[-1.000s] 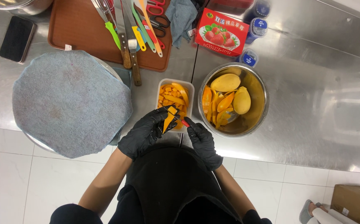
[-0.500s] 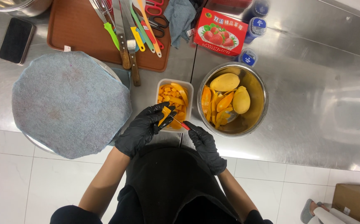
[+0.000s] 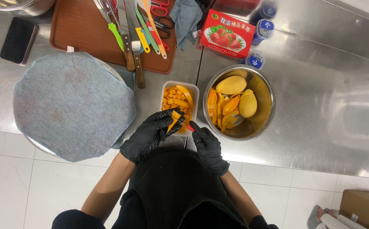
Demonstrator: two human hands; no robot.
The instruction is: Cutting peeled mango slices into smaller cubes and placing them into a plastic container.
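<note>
Stainless steel counter (image 3: 320, 106) fills the view from above, with white floor tiles below its front edge. At that edge the person's two hands, both in black gloves, meet just over the near end of a clear rectangular plastic tub (image 3: 179, 87). The left hand (image 3: 148, 135) is curled, its fingers closed around an orange slice of mango (image 3: 174, 121) that tilts up out of the grip. The right hand (image 3: 208, 146) is closed around a small knife with a red handle (image 3: 189, 127); only a short piece of the handle shows beside the mango slice, and the blade is too small to make out. Both forearms come up from the bottom of the picture, bent in toward each other.

That tub holds cut orange mango pieces, heaped toward its far end. Just to its right stands a round steel bowl (image 3: 265, 123), holding two whole peeled mangoes (image 3: 231, 85) and a bunch of long orange strips along its left side.

Left of the hands, a round tray lies covered by a grey-blue cloth (image 3: 72, 104). Beyond it a brown tray (image 3: 82, 34) carries knives and coloured utensils. A red fruit box (image 3: 227, 32) sits behind the bowl, and a dark phone (image 3: 19, 40) lies at the far left.
</note>
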